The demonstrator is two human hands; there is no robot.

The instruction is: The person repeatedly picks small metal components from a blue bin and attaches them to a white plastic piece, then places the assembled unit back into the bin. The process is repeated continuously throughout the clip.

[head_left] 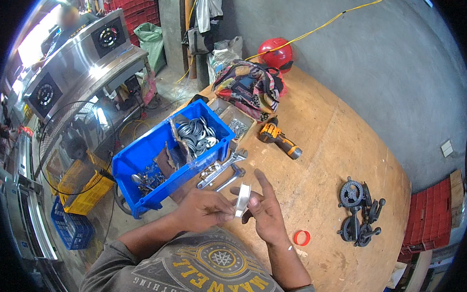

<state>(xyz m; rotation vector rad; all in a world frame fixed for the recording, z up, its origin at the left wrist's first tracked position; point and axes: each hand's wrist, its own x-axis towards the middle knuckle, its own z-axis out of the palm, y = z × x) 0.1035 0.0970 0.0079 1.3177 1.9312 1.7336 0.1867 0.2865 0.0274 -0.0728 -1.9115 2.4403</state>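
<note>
The right hand's (266, 215) fingers grip a white spool (243, 199) above the desk's (325, 170) near edge; the left hand's (206, 209) fingers bunch against it, whether pinching anything I cannot tell. Nearby lie a red ring (308, 238) and an adjustable wrench (220, 169); farther out, an orange-and-black drill (280, 139) and black metal parts (350, 228).

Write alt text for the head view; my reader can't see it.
A person's right hand holds a small white spool above a wooden table, the left hand at its edge. A blue bin holding metal discs stands to the left; an orange power tool lies beyond; a red ring and black parts lie right.
</note>
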